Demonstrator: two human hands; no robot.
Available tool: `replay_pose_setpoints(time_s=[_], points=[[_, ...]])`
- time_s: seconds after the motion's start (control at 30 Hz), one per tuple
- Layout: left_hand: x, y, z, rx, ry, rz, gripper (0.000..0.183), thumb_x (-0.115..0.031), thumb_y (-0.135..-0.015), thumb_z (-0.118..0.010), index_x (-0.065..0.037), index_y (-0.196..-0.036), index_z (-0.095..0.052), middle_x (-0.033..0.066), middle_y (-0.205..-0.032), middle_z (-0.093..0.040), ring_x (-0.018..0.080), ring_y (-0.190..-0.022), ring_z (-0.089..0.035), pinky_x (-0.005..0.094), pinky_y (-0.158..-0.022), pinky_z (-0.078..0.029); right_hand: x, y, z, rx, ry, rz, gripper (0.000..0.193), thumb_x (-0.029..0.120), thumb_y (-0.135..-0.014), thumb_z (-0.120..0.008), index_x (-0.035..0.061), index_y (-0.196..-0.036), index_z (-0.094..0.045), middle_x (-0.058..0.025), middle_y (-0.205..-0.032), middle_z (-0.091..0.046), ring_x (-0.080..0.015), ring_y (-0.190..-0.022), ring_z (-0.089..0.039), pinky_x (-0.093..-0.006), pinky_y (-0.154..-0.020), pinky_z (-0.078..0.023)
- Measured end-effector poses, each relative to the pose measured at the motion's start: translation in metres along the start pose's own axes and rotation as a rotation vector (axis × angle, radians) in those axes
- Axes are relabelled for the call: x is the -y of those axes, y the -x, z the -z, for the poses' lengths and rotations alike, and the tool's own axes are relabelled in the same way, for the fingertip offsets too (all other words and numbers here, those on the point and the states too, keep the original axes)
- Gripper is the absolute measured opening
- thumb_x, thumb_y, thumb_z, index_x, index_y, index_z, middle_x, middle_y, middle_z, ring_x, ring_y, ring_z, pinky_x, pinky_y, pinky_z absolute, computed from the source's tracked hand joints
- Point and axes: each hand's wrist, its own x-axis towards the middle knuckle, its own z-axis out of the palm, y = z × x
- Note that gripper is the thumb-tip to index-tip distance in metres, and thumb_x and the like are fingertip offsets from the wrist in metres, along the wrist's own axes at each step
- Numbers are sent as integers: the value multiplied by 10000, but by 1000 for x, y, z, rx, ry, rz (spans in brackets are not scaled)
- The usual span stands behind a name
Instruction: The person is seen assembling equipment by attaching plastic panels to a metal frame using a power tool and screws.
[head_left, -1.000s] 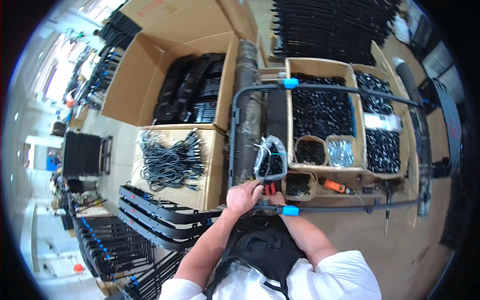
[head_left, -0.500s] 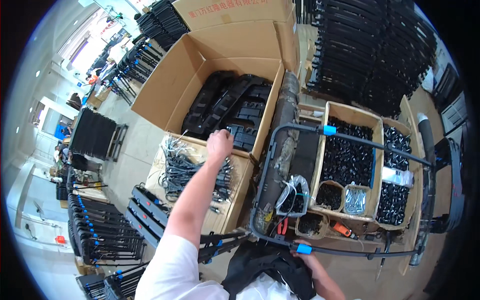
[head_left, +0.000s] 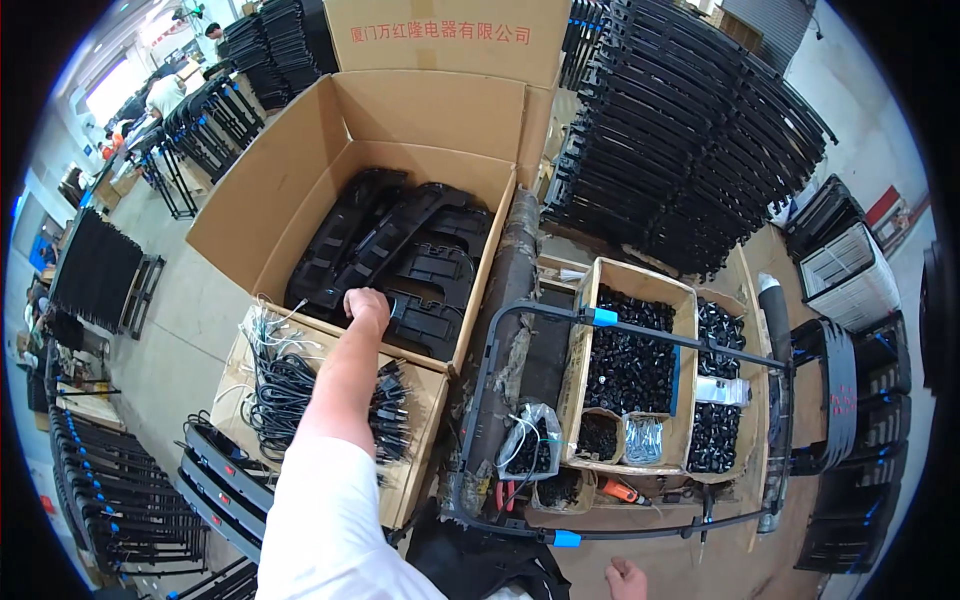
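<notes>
My left hand (head_left: 368, 305) reaches over the near wall of a large cardboard box (head_left: 440, 100). Its fingers are curled down at the near end of the long black plastic parts (head_left: 385, 235) inside, with the fingertips hidden. My right hand (head_left: 627, 578) is low in the picture, loosely open with nothing visible in it. It is apart from the black tubular frame (head_left: 468, 430), which has blue clips (head_left: 567, 539) and lies across the bench. Under my left forearm, black cables with plugs (head_left: 280, 395) lie on a cardboard surface.
Right of the box, wooden trays (head_left: 575, 405) hold many small black parts and a bag of screws (head_left: 643, 440). An orange power tool (head_left: 622, 490) and red-handled pliers (head_left: 505, 495) lie in front. Stacked black frames (head_left: 680, 130) stand behind; more racks (head_left: 110, 480) are at left.
My view has shifted, so the bench appears further left. My right hand has come away from the tubular frame's near bar. The left hand remains at the box's near side.
</notes>
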Motion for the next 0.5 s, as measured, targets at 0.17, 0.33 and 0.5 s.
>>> replay_pose_setpoints(time_s=[0.17,0.33,0.5], points=[[26,41,31,-579,-61,-43,226,-221,-986,-587,-124,-1119,-743,78,-1215,-702,228,-985,-684,406,-784,-506,71,-25,55,21,189,75,341,239,-1020,-675,-13,-1248,-704,-105,-1042,-755,-229,-951,-711,-378,-876,-558],[101,148,148,-1089,764,-184,196,-211,-1003,-616,-32,-1065,-670,224,-1031,-716,424,-936,-698,507,-820,-548,201,-56,63,-164,147,415,292,134,-947,-681,-1,-1205,-698,-176,-1059,-740,-277,-912,-740,-386,-852,-576],[147,286,224,-1317,1042,-283,296,-309,-1033,-639,-26,-1105,-688,213,-954,-733,397,-905,-726,447,-789,-565,302,-76,36,-320,62,945,348,82,-895,-716,-5,-1230,-686,-189,-1234,-693,-349,-1173,-662,-410,-1002,-524]])
